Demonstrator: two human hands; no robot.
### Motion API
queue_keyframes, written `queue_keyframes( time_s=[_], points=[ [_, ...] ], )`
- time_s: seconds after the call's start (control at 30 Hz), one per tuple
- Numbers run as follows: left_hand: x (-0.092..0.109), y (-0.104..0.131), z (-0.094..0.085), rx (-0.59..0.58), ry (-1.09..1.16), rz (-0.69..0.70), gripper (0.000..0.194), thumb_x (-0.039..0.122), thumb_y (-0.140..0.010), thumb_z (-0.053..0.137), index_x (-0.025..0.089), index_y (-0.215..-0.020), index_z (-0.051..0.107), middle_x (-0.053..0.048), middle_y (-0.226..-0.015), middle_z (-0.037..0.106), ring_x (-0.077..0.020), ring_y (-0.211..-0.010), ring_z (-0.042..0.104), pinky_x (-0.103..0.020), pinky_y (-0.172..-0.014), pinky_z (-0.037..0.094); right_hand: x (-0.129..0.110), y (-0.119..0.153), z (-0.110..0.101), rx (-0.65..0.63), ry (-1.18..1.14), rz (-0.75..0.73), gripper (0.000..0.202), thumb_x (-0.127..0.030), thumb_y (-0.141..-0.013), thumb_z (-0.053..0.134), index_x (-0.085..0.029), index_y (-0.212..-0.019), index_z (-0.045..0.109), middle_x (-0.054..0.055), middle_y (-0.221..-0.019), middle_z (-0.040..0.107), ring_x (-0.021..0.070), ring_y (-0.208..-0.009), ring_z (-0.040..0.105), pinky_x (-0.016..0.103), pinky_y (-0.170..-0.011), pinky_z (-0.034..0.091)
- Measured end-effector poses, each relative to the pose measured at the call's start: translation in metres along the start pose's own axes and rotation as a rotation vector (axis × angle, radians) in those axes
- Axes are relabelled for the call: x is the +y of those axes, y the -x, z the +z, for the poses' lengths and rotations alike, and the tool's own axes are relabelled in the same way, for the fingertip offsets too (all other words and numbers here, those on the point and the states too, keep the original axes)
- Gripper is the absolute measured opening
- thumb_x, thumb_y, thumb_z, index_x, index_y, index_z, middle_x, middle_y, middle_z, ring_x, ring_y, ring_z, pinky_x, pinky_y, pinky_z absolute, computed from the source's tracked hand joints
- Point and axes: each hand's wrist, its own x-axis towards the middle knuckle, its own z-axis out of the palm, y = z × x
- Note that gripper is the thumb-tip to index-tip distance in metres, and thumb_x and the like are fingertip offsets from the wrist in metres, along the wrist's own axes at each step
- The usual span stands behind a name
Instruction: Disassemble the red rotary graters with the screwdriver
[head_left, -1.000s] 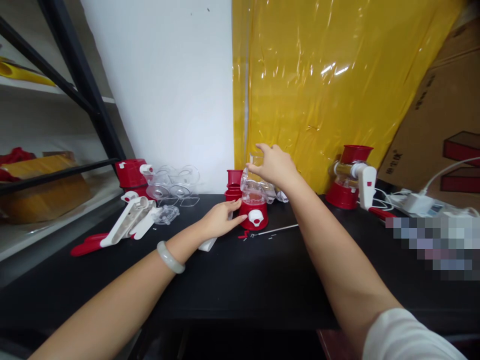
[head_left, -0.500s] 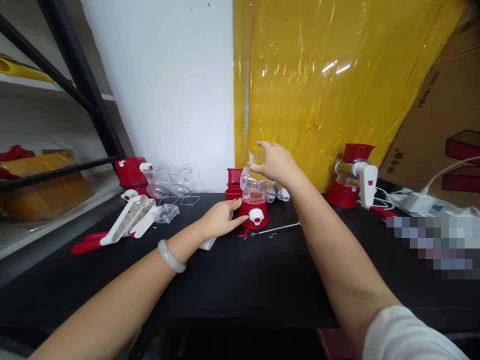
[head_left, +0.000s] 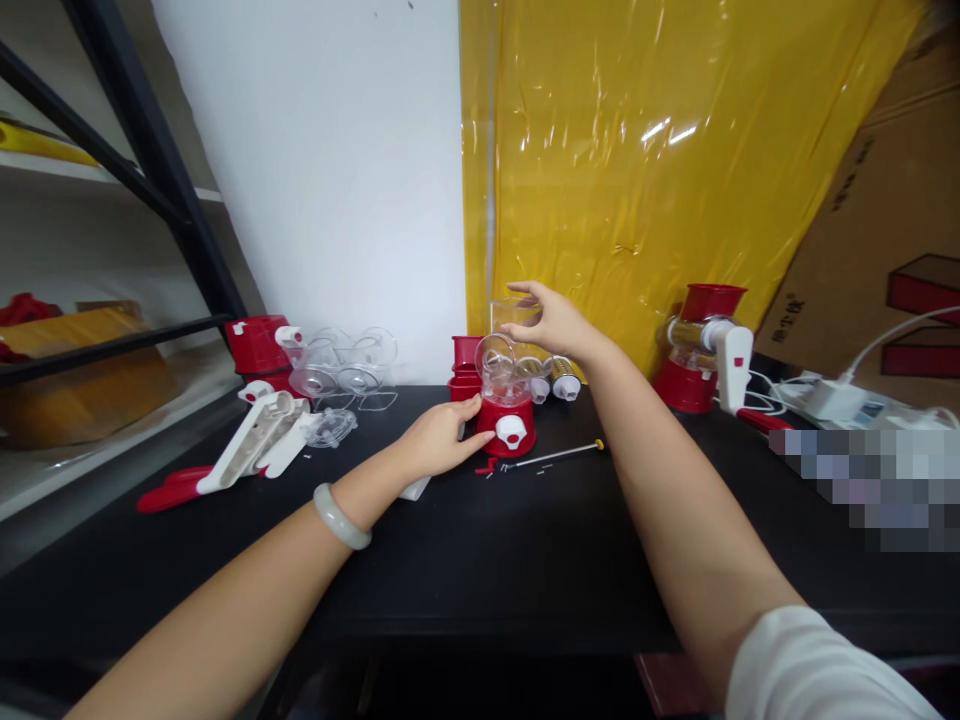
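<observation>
Near the table's middle stands a red base (head_left: 516, 425) with a white knob on its front. My left hand (head_left: 439, 437) grips its left side between thumb and fingers. A clear plastic housing (head_left: 497, 358) with a round opening sits upright on the base. My right hand (head_left: 551, 320) holds the upper part of this housing between thumb and fingers. Just right of the housing lie metal-and-white drums (head_left: 564, 382). A screwdriver (head_left: 559, 455) with a yellow end and several small screws lie in front of the base.
Clear housings (head_left: 345, 360), a red base (head_left: 259, 345) and white handles (head_left: 251, 440) with red grips stand or lie at the left. An assembled red-and-white grinder (head_left: 697, 350) is at the right, beside a power strip (head_left: 836, 400). A black-framed shelf rises at the far left.
The clear housing has turned, so its round opening faces me more. My right hand has shifted slightly with it; my left hand stays on the red base.
</observation>
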Motion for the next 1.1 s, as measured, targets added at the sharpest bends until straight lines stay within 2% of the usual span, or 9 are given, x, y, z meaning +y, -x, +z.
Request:
queue_keyframes(
  time_s=[0.17, 0.33, 0.57, 0.77, 0.97, 1.1],
  points=[
    [-0.002, 0.000, 0.001, -0.010, -0.034, -0.004, 0.065, 0.052, -0.087, 0.053, 0.011, -0.137, 0.050, -0.012, -0.139, 0.053, -0.0264, -0.129, 0.050, -0.039, -0.110, 0.040, 0.015, -0.002, 0.003, -0.038, -0.257, 0.106, 0.085, -0.035, -0.064, 0.082, -0.016, -0.137, 0.043, 0.014, -0.111, 0.061, 0.0233, -0.088, 0.067, 0.048, -0.092, 0.052],
    [-0.002, 0.001, 0.002, -0.007, -0.056, -0.012, 0.067, 0.054, -0.088, 0.052, 0.012, -0.140, 0.047, -0.013, -0.141, 0.050, -0.0266, -0.129, 0.050, -0.039, -0.110, 0.040, 0.027, -0.002, 0.003, -0.115, -0.494, 0.111, 0.088, -0.034, -0.064, 0.082, -0.023, -0.138, 0.037, 0.011, -0.109, 0.063, 0.0249, -0.093, 0.067, 0.051, -0.094, 0.051],
    [-0.001, 0.001, 0.002, -0.030, -0.082, -0.020, 0.070, 0.053, -0.088, 0.049, 0.009, -0.142, 0.044, -0.014, -0.144, 0.046, -0.0262, -0.132, 0.047, -0.039, -0.111, 0.038, 0.035, 0.000, 0.006, -0.151, -0.709, 0.092, 0.088, -0.034, -0.063, 0.083, -0.026, -0.136, 0.035, 0.009, -0.106, 0.068, 0.0244, -0.106, 0.063, 0.051, -0.104, 0.044],
    [0.000, 0.002, 0.002, -0.034, -0.074, -0.023, 0.070, 0.053, -0.089, 0.048, 0.009, -0.142, 0.043, -0.014, -0.146, 0.044, -0.0262, -0.133, 0.045, -0.039, -0.112, 0.037, 0.040, 0.004, 0.013, -0.157, -0.880, 0.092, 0.079, -0.032, -0.063, 0.083, -0.028, -0.129, 0.041, 0.006, -0.107, 0.068, 0.0211, -0.113, 0.060, 0.046, -0.108, 0.041],
    [0.001, 0.002, 0.001, -0.042, -0.080, -0.032, 0.067, 0.050, -0.089, 0.049, 0.011, -0.143, 0.043, -0.014, -0.146, 0.042, -0.0267, -0.133, 0.045, -0.041, -0.112, 0.037, 0.041, 0.006, 0.016, -0.127, -0.905, 0.153, 0.063, -0.034, -0.059, 0.084, -0.027, -0.114, 0.054, 0.003, -0.105, 0.064, 0.0199, -0.111, 0.061, 0.042, -0.110, 0.040],
    [0.000, 0.002, 0.001, -0.053, -0.081, -0.029, 0.069, 0.053, -0.090, 0.047, 0.011, -0.143, 0.042, -0.013, -0.147, 0.041, -0.0262, -0.134, 0.044, -0.041, -0.113, 0.037, 0.036, 0.008, 0.016, -0.121, -0.928, 0.159, 0.056, -0.034, -0.060, 0.084, -0.026, -0.108, 0.056, 0.003, -0.106, 0.065, 0.0204, -0.112, 0.062, 0.042, -0.109, 0.041]
  ],
)
